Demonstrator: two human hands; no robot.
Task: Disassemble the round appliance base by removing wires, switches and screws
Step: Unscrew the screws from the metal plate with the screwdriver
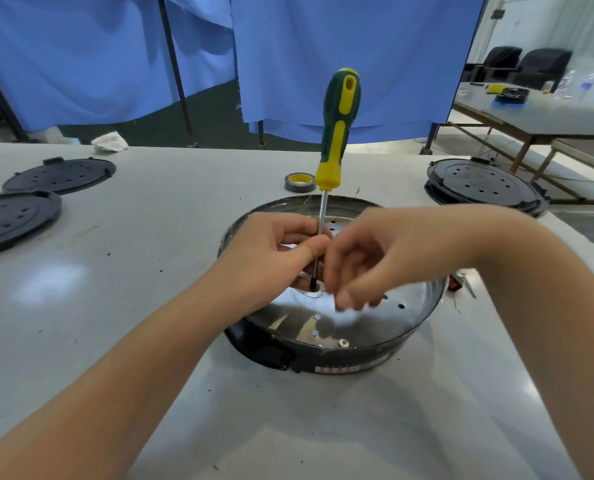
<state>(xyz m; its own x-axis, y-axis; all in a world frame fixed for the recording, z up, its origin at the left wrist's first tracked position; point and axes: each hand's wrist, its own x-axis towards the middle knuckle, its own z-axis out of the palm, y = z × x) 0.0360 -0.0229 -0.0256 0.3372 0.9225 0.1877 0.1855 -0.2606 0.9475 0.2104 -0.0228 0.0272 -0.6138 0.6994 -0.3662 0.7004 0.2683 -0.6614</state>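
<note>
The round appliance base [409,320], a shiny metal pan with a black outer ring, sits on the grey table in front of me. A green and yellow screwdriver [338,133] stands upright with its tip in the middle of the pan. My left hand [274,251] pinches its metal shaft low down. My right hand [385,258] hovers just right of the tip, fingers curled and blurred; whether it holds anything I cannot tell. A small nut [343,342] lies on the pan's near rim. A red switch [455,283] and a screw [468,285] lie right of the base.
Two black round covers [60,174] [11,220] lie at the left, a stack of similar covers [485,185] at the far right. A roll of tape [299,182] sits behind the base. Blue curtains hang behind the table [150,306].
</note>
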